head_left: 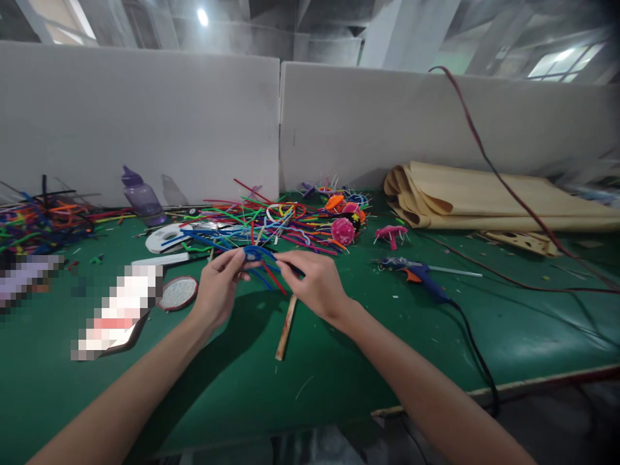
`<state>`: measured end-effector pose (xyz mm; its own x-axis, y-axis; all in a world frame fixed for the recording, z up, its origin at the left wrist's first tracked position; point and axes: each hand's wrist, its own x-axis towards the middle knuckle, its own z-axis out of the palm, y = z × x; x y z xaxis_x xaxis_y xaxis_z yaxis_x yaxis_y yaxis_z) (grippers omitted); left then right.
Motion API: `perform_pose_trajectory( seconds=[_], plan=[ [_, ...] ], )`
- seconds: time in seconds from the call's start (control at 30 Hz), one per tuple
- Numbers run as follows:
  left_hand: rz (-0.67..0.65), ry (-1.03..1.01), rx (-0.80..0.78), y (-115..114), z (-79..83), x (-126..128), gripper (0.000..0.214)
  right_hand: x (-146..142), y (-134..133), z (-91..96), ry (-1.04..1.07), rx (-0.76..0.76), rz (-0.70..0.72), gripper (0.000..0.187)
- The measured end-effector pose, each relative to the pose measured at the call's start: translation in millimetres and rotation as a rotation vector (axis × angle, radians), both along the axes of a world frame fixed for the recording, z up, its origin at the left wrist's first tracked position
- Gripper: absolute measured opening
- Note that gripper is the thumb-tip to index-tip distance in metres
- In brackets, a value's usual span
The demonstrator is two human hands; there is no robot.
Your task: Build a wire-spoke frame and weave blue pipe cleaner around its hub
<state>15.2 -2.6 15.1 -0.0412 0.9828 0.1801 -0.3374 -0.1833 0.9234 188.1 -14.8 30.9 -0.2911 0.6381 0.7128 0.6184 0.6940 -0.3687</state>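
Observation:
My left hand [220, 287] and my right hand [312, 281] meet over the green table [339, 361], both pinched on a bundle of blue and red pipe cleaners [261, 261] held between them. The blue strands loop at the top between my fingertips; red and blue ends hang down below. Just beyond lies a heap of loose coloured pipe cleaners [261, 223]. A thin wooden stick [285, 327] lies on the table under my right hand.
A blue glue gun [419, 272] with a black cord lies to the right. Pink and orange finished pieces [345, 223] sit behind. A purple bottle [140, 194], white tape roll [162, 237], round lid [177, 293], rolled tan paper [489, 197] and white partition boards surround the area.

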Motion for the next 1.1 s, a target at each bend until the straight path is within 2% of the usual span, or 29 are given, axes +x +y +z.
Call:
perform_pose_trajectory(
  seconds=[0.3,0.4,0.57,0.7,0.8,0.97,1.1],
  plan=[
    [-0.063,-0.188,-0.194,3,-0.4,-2,0.018,4,6,3.8,0.018,0.025,0.021,0.020],
    [-0.126,-0.221,-0.241,3,-0.7,-3,0.014,6,9,7.0,0.124,-0.148,0.100,0.016],
    [-0.237,-0.204,-0.299,1,2.4,-3,0.007,13,15,10.3,0.254,-0.606,0.316,0.014],
    [-0.265,-0.248,-0.330,-1,3.9,-2,0.002,13,16,6.7,0.301,-0.741,0.391,0.016],
    [-0.259,-0.281,-0.339,-1,2.9,0,0.004,9,15,3.3,0.300,-0.699,0.362,0.021],
    [-0.166,-0.359,-0.345,-2,1.5,5,0.007,1,12,-0.1,0.283,-0.312,0.170,0.013],
    [-0.139,-0.341,-0.314,-5,2.0,8,0.008,-2,12,-2.5,0.287,-0.200,0.111,0.011]
  ],
)
